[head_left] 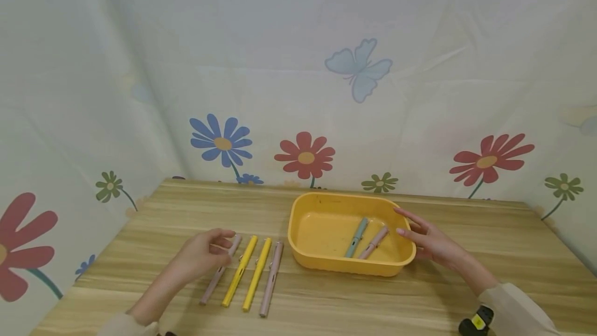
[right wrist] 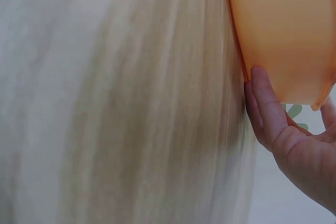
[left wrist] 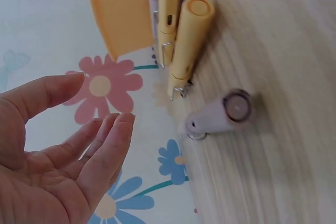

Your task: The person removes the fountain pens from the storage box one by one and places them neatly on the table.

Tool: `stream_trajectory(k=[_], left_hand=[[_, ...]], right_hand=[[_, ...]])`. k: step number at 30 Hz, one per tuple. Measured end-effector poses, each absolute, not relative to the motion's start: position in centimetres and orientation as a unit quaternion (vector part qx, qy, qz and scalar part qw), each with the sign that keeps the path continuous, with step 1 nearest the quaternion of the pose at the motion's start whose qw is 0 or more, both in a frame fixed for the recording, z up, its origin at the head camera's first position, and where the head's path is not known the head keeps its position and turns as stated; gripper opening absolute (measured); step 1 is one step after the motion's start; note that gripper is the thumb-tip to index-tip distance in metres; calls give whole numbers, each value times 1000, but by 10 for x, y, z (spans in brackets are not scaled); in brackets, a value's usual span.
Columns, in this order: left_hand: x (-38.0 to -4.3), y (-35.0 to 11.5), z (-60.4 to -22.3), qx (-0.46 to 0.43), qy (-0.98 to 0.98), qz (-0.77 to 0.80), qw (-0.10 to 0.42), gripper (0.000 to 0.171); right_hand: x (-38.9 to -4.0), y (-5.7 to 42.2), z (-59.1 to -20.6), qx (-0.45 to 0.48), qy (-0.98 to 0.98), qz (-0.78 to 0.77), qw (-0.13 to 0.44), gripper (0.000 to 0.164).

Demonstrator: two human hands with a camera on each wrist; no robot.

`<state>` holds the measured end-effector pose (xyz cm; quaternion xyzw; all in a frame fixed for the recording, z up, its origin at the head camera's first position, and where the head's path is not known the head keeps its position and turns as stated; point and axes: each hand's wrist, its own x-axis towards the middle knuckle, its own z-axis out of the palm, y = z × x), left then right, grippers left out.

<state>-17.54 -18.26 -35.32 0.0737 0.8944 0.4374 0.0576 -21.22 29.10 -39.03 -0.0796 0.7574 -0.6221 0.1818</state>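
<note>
My left hand (head_left: pixel 200 255) hovers over the leftmost mauve pen (head_left: pixel 213 285), its fingers loosely bent with nothing between them. In the left wrist view a gap shows between that hand and the pen. To its right lie two yellow pens (head_left: pixel 240 271) and another mauve pen (head_left: pixel 272 279), side by side on the table. My right hand (head_left: pixel 434 242) holds the right end of a yellow plastic basin (head_left: pixel 347 266), thumb over the rim and fingers against the outer wall (right wrist: pixel 283 40). Inside the basin rest a grey-green pen (head_left: pixel 357 237) and a pinkish pen (head_left: pixel 374 242).
The wood-grain table (head_left: pixel 354 305) ends at the back against a white curtain (head_left: pixel 289 66) printed with flowers and a butterfly. A black device with a yellow label (head_left: pixel 478 321) sits by the right sleeve (head_left: pixel 515 310).
</note>
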Motion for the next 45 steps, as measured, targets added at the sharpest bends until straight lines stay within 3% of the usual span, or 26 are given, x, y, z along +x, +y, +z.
stream_trajectory(k=[26, 45], left_hand=[[-188, -117, -330, 126, 859, 495, 25, 42], [-199, -64, -320, 197, 827, 525, 41, 43]], right_hand=[[-212, 290, -391, -80, 761, -618, 179, 67], [-212, 290, -393, -77, 762, -617, 178, 68]])
